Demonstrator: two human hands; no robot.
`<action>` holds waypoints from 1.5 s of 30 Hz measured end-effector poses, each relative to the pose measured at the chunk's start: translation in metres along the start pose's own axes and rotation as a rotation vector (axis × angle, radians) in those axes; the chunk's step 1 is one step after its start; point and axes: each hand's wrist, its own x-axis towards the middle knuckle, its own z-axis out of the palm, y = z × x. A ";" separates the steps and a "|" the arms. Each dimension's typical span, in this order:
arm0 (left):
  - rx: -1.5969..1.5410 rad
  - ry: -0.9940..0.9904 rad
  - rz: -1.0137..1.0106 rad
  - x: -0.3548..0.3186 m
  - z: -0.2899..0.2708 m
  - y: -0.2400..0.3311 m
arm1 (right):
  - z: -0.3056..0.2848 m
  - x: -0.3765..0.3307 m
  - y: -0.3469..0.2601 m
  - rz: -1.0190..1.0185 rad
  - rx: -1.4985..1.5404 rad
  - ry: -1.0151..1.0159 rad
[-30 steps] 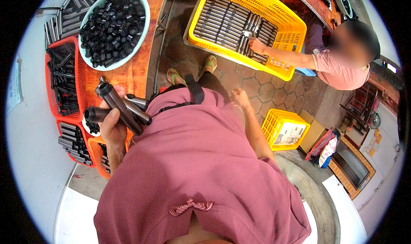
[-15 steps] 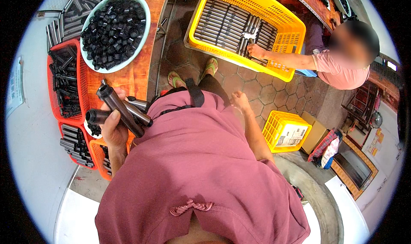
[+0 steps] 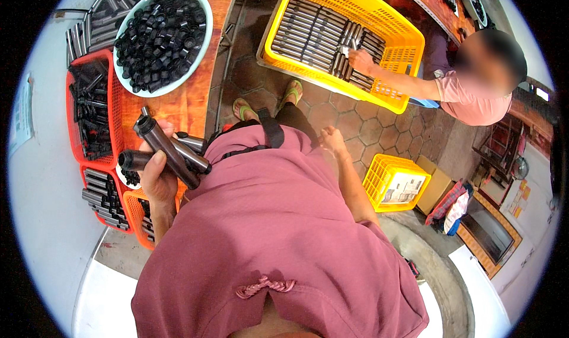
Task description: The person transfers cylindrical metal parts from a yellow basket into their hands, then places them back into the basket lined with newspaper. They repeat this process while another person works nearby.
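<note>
My left hand (image 3: 156, 173) is closed around several dark tubes (image 3: 169, 152), held at my left side beside the wooden table. Some of the tubes are glossy dark brown; others have silvery lengths, and they cross one another at different angles. My thumb presses on the near ones, and part of my fingers is hidden behind them. On the right, my right hand (image 3: 332, 140) hangs low beside my body over the tiled floor. Its fingers are loosely bent and no object shows in it.
A pale bowl (image 3: 208, 37) of black caps stands on the wooden table (image 3: 195, 109). Red baskets (image 3: 118, 124) of dark parts and tubes line the left. Ahead, a co-worker's hand (image 3: 363, 61) reaches into a yellow crate (image 3: 396, 38) of tubes. Another yellow crate (image 3: 374, 182) sits at right.
The co-worker's hand has shifted slightly up and to the right over the tubes in the yellow crate. Both my hands stay almost where they were.
</note>
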 end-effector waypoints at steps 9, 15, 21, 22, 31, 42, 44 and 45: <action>0.055 -0.007 0.041 -0.004 -0.004 -0.001 | 0.005 -0.006 -0.007 0.013 -0.017 0.005; 0.079 0.003 0.052 -0.005 -0.009 0.001 | 0.010 -0.015 -0.018 0.018 -0.065 0.018; 0.061 -0.038 0.054 -0.004 -0.015 0.002 | 0.011 -0.012 -0.015 0.000 -0.120 0.020; 0.061 -0.042 0.054 -0.004 -0.017 0.003 | 0.012 -0.012 -0.016 0.002 -0.129 0.023; 0.052 -0.006 0.051 -0.002 -0.017 0.003 | 0.007 -0.004 -0.005 0.017 -0.122 -0.009; 0.080 -0.032 0.047 -0.002 -0.019 0.003 | 0.009 -0.007 -0.010 0.000 -0.045 -0.009; 0.076 -0.038 0.042 -0.001 -0.019 0.003 | 0.009 -0.007 -0.012 0.006 -0.062 -0.009; 0.071 -0.042 0.037 0.000 -0.020 0.002 | 0.009 -0.007 -0.011 0.011 -0.081 -0.005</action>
